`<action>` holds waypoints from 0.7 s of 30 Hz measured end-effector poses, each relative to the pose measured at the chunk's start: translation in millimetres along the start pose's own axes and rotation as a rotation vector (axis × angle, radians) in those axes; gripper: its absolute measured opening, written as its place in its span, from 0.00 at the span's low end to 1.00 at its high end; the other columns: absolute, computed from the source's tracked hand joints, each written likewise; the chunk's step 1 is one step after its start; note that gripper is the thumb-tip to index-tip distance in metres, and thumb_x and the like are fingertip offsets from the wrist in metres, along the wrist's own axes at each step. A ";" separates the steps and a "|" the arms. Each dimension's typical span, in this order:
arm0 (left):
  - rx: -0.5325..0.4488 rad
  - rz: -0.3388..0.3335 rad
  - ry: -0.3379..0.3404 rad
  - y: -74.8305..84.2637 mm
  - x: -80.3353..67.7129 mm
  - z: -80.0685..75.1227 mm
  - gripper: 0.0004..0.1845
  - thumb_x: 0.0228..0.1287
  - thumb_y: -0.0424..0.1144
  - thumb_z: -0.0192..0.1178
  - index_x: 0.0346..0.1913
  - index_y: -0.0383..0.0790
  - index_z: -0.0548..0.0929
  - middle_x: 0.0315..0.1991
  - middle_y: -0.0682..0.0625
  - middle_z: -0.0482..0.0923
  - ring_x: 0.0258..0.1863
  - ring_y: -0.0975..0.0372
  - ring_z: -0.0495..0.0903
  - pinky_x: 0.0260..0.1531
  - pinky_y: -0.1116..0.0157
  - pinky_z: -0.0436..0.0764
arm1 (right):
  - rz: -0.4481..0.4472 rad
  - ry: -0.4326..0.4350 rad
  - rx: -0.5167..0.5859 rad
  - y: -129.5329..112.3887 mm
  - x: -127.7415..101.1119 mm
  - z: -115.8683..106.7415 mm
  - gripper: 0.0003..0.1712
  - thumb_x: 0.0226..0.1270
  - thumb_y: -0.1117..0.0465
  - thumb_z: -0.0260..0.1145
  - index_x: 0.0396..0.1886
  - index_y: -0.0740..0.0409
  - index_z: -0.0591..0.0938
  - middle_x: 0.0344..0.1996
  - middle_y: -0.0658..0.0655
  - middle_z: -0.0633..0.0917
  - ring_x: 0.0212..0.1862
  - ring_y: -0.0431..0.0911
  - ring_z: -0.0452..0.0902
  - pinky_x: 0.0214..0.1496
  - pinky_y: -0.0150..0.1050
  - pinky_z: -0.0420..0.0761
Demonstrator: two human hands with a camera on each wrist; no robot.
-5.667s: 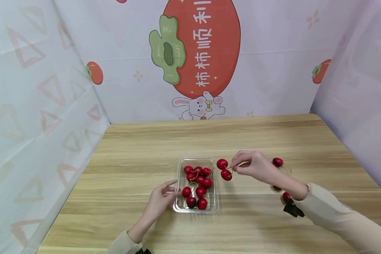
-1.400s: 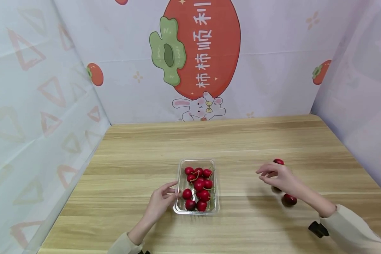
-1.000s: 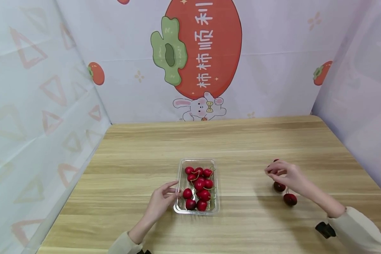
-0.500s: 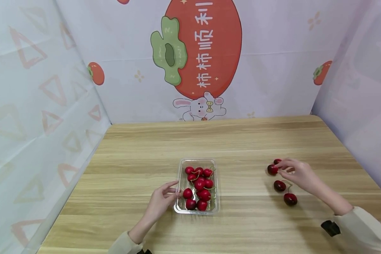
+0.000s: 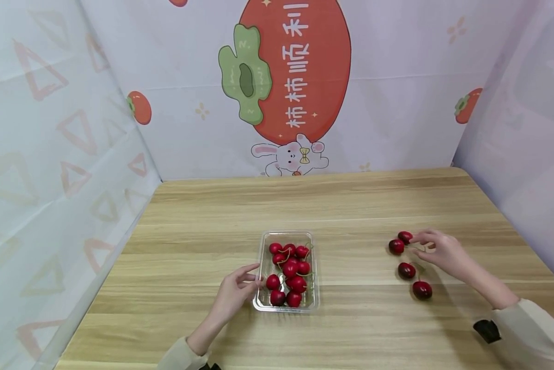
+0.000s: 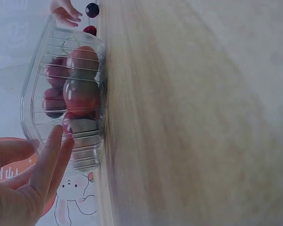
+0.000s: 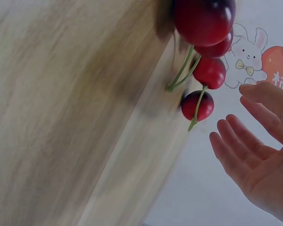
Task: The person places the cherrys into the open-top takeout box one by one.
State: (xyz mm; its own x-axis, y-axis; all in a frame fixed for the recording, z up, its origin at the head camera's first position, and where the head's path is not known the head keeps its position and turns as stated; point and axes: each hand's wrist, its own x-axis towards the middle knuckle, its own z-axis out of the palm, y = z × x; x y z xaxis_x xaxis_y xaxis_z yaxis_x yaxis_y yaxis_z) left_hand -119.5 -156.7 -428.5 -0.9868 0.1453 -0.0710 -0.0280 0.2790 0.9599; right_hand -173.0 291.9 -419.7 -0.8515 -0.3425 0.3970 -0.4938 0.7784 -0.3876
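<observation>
Nearest the camera, the left hand (image 5: 232,295) lies on the wooden table (image 5: 203,216), fingers straight and loosely spread, their tips touching the left wall of the clear plastic tray (image 5: 262,257); the left wrist view shows those fingertips (image 6: 56,141) against the ribbed plastic and curled round nothing. The tray sits a little left of the table's middle, near the front edge, piled with red cherries (image 5: 289,270) (stems tangled among them), and a strip of bare wood runs in front of it. Over on the right, well apart from the tray, four loose cherries lie on the bare wood: the nearest cherry (image 5: 422,290) and its partner (image 5: 406,270) joined by stems, then farther back a dark cherry (image 5: 396,246) and the farthest cherry (image 5: 405,237) just beside it. The right hand (image 5: 443,252) hovers just right of that far pair, fingers relaxed and somewhat apart, gripping nothing; the right wrist view shows the open palm (image 7: 254,160) with the cherries and green stems beside it. Between tray and loose cherries there is a broad band of open tabletop, and more open wood stretches behind everything to the back edge, where the persimmon-and-rabbit backdrop (image 5: 295,72) rises. The right edge of the table lies close beyond the right hand; the left side has wide open wood up to the pale side curtain (image 5: 50,154).
</observation>
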 end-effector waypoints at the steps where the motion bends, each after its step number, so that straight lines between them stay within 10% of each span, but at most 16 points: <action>1: -0.003 0.001 -0.002 0.1 0.0 -0.1 0.22 0.56 0.27 0.56 0.55 0.27 0.69 0.38 0.34 0.78 0.34 0.48 0.80 0.30 0.66 0.81 | 0.005 -0.008 -0.002 1.5 -0.5 -0.1 0.13 0.38 0.74 0.70 0.29 0.63 0.81 0.31 0.61 0.80 0.29 0.51 0.75 0.25 0.38 0.80; 21: -0.007 -0.004 -0.004 1.5 -0.8 0.1 0.22 0.56 0.27 0.56 0.55 0.27 0.69 0.37 0.34 0.78 0.34 0.48 0.80 0.31 0.66 0.81 | 0.066 -0.106 0.016 23.4 -6.9 -1.7 0.13 0.40 0.74 0.68 0.31 0.66 0.80 0.35 0.70 0.77 0.31 0.58 0.76 0.28 0.46 0.79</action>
State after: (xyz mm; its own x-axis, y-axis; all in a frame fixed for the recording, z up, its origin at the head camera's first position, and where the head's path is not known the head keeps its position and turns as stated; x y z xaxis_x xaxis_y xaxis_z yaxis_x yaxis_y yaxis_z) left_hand -118.8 -156.3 -427.0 -0.9861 0.1479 -0.0761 -0.0333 0.2727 0.9615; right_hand -178.4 313.4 -430.1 -0.8958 -0.3449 0.2804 -0.4379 0.7930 -0.4235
